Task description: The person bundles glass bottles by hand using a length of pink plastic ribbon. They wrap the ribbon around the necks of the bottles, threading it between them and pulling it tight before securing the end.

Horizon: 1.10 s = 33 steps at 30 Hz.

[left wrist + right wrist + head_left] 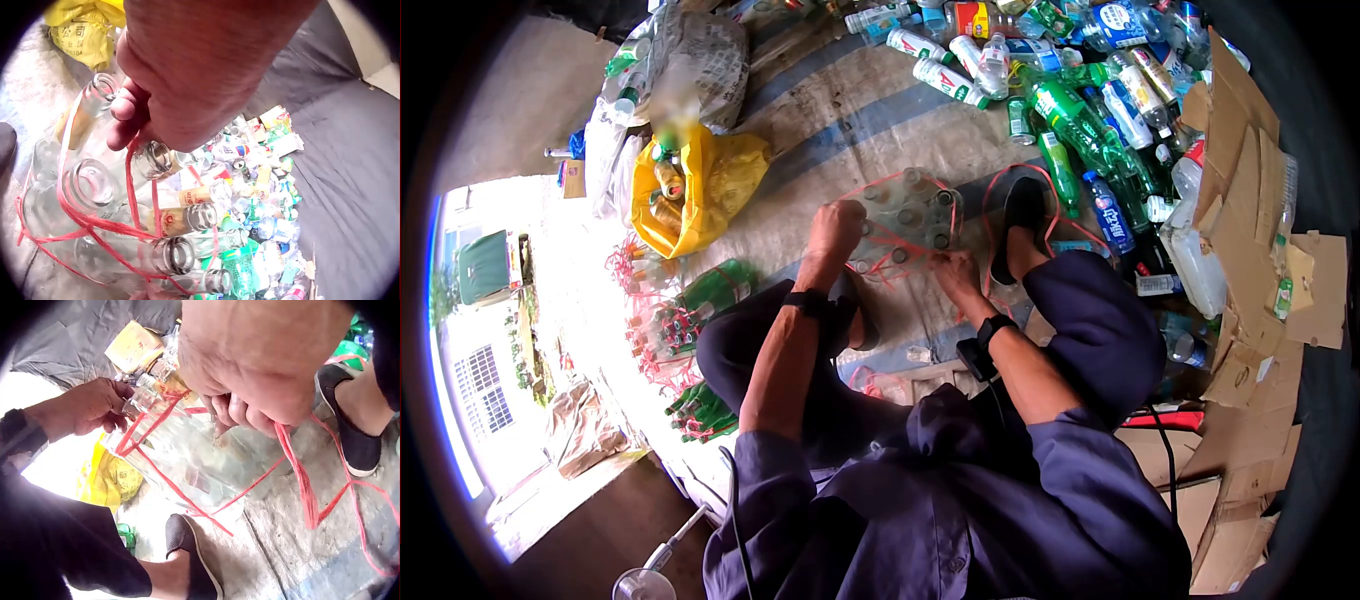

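A bundle of clear glass bottles (890, 192) stands on the ground sheet between the person's feet, bound with red plastic twine (112, 225). The left hand (838, 225) is curled at the bottle necks and pinches a strand of that twine, which runs taut down from its fingertips in the left wrist view. On the other side of the bundle, the right hand (256, 381) grips a gathered length of twine (303, 494) that hangs below its fist. Some bottles carry tan labels (170, 222). The right hand hides part of the bundle in the right wrist view.
A yellow bag (745, 175) holding cans or bottles sits to the left, near tied bundles of green bottles (718, 285). A heap of plastic bottles (1090, 120) lies at the far right beside cardboard (1250, 200). Loose twine trails around the shoe (1022, 215).
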### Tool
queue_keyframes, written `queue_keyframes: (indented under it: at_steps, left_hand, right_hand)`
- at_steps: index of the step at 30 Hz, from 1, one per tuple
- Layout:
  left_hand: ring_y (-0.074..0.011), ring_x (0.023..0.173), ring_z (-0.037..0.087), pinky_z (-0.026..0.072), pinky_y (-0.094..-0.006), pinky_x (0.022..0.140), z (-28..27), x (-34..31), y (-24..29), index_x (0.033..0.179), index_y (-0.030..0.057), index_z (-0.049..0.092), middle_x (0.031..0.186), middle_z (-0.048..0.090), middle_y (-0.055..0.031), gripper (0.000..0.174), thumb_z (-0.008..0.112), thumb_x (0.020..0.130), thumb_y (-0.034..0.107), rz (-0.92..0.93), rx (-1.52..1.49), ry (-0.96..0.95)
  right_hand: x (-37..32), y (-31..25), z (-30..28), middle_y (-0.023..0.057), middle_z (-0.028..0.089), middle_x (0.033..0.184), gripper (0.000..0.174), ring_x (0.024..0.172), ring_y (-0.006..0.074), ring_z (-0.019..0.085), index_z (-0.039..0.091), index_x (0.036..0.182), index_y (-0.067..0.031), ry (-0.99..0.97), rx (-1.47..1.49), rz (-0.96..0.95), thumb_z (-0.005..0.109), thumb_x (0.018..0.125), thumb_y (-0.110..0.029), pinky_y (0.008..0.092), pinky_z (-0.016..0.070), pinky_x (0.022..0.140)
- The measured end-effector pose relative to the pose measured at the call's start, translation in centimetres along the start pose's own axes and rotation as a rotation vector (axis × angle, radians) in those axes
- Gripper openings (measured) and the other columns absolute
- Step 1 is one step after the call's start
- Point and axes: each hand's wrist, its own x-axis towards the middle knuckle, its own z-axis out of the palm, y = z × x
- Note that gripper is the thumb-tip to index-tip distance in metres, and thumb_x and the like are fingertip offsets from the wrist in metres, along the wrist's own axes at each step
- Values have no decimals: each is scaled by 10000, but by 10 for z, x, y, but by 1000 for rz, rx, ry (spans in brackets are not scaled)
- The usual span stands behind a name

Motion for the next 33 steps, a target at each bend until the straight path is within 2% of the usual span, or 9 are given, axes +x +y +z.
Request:
queue_keyframes:
  at_steps: [4,6,13,15,21,23,25,29,33]
  left_hand:
    - [-346,751,691,546,-398,684,-8,-1,4,853,41,731,797,682,-206,202,554,762,4,-61,-107,-67]
    - [-346,765,693,549,-404,702,-3,-3,0,870,21,728,801,692,-201,225,541,750,-16,55,18,-42]
    - [-367,964,635,505,-455,827,4,-32,15,1008,59,676,1016,679,-166,285,609,736,115,54,-142,214]
    - [-351,1106,570,433,-443,946,-17,-50,47,1075,74,644,1113,641,-136,342,647,751,183,276,59,176]
    - [-298,1215,485,294,-588,1017,18,-63,64,1212,115,606,1167,612,-105,514,696,785,386,402,198,117]
    - [-298,1229,468,298,-575,989,31,-68,60,1118,120,634,1113,625,-89,429,698,767,358,420,282,65]
    - [-312,1275,441,308,-552,973,54,-69,52,1047,118,627,1125,642,-76,344,696,791,336,331,269,164]
    - [-313,1289,441,321,-581,965,44,-70,71,1021,88,604,1119,641,-63,325,679,837,345,245,234,125]
    - [-309,1309,426,311,-586,1003,52,-69,67,1106,81,589,1190,626,-54,350,665,857,315,182,227,120]
  right_hand:
    - [10,25,1,65,606,607,277,566,129,547,617,674,25,51,-108,-288,567,843,-188,331,428,570]
    - [2,2,-20,159,619,684,126,617,301,633,583,682,-54,-99,-145,-125,555,773,-137,380,480,563]
    - [-16,-27,-46,132,651,694,107,612,282,642,600,665,-80,-43,-565,-458,550,758,-92,405,483,546]
    - [-6,-3,-34,186,612,647,346,661,276,615,603,635,-4,-43,-472,-382,507,832,-271,397,465,656]
    - [-6,-5,-26,228,599,649,247,585,346,630,600,634,15,46,-247,-177,544,789,-170,453,500,586]
    - [-8,0,-29,249,608,635,412,585,185,624,611,723,89,-17,-110,-142,647,808,-312,445,453,523]
    - [-32,-54,-52,223,585,598,353,573,357,616,557,575,30,-13,-330,-198,532,815,-228,463,502,595]
    - [-11,3,-27,125,645,656,183,658,265,662,622,690,-26,53,-1045,-788,562,774,-177,407,530,638]
    - [-17,0,-37,57,651,634,146,619,207,654,642,743,-55,82,-1222,-782,582,728,-187,344,506,600]
